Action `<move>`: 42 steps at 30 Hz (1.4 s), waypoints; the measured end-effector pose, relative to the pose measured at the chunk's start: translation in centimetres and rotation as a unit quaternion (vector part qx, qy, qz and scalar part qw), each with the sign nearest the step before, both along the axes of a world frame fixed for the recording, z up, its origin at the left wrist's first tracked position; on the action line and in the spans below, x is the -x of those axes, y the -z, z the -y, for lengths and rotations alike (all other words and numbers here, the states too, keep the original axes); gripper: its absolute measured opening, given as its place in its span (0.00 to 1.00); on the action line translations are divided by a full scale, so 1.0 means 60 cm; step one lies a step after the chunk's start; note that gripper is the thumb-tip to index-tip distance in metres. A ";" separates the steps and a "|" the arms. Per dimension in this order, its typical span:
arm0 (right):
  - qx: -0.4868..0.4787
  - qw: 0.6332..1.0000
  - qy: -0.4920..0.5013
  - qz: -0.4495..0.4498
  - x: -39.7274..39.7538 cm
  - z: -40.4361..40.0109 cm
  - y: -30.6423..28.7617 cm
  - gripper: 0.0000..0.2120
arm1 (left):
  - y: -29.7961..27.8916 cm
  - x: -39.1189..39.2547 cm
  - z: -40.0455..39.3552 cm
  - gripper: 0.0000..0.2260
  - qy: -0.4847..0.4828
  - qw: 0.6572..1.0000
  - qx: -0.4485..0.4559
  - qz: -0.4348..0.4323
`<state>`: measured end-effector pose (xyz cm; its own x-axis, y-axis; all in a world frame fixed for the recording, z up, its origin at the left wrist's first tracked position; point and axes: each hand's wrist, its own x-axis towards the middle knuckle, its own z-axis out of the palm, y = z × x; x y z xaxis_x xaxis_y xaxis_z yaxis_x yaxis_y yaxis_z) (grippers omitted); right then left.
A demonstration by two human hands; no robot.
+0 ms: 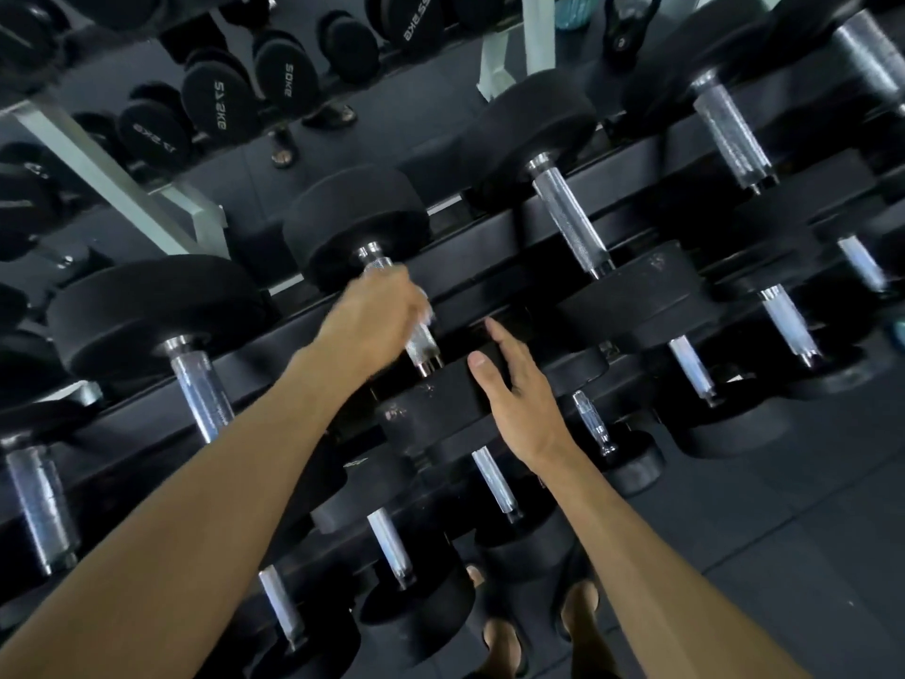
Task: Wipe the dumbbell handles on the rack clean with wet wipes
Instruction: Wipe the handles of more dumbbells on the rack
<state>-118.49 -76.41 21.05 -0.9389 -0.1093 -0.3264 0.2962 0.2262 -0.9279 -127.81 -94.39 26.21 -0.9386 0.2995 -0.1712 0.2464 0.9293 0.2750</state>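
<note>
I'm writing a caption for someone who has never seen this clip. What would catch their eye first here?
Two bare forearms reach up from the bottom edge toward a black rack loaded with black round-headed dumbbells. The left hand wraps around the knurled silver handle of the centre dumbbell on the top row, a bit of pale wet wipe showing at the fingers. The right hand rests open on that dumbbell's near black head.

Dumbbells (pixel 387 267) lie side by side on rack (pixel 494 281), seemingly three tiers.
</note>
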 end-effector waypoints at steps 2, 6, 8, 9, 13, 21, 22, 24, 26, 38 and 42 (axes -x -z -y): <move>-0.003 1.000 0.019 -0.004 -0.003 0.004 -0.002 0.29 | 0.004 0.013 0.022 0.10 -0.064 0.996 -0.047 -0.040; -0.014 0.999 0.042 -0.002 -0.005 0.011 -0.004 0.29 | 0.013 -0.033 0.005 0.10 0.056 0.997 -0.045 0.038; -0.023 0.999 0.042 0.002 -0.007 0.012 -0.008 0.29 | 0.014 -0.050 0.001 0.12 0.083 0.994 -0.045 0.059; -0.029 0.999 0.041 0.002 -0.009 0.012 -0.010 0.28 | 0.013 -0.051 0.006 0.12 0.082 0.993 -0.058 0.063; -0.085 0.993 0.056 -0.067 -0.016 0.020 -0.028 0.22 | -0.011 -0.072 0.032 0.06 -0.052 0.969 -0.224 0.088; -0.077 0.959 -0.106 -0.251 -0.042 0.112 -0.098 0.25 | -0.088 -0.199 0.065 0.06 -0.261 0.839 -0.467 0.104; -0.066 0.958 -0.110 -0.258 -0.048 0.123 -0.103 0.23 | -0.092 -0.214 0.071 0.05 -0.285 0.818 -0.489 0.098; -0.025 0.963 -0.102 -0.250 -0.060 0.143 -0.110 0.18 | -0.096 -0.242 0.083 0.06 -0.328 0.786 -0.518 0.082; 0.036 0.972 -0.094 -0.214 -0.071 0.162 -0.113 0.13 | -0.101 -0.266 0.097 0.05 -0.372 0.767 -0.520 0.060; 0.063 0.980 -0.115 -0.151 -0.083 0.256 -0.115 0.04 | -0.086 -0.343 0.205 0.03 -0.409 0.836 -0.354 -0.094; 0.010 0.989 -0.052 -0.138 -0.067 0.280 -0.109 0.06 | -0.049 -0.353 0.256 0.06 -0.445 0.846 -0.284 -0.079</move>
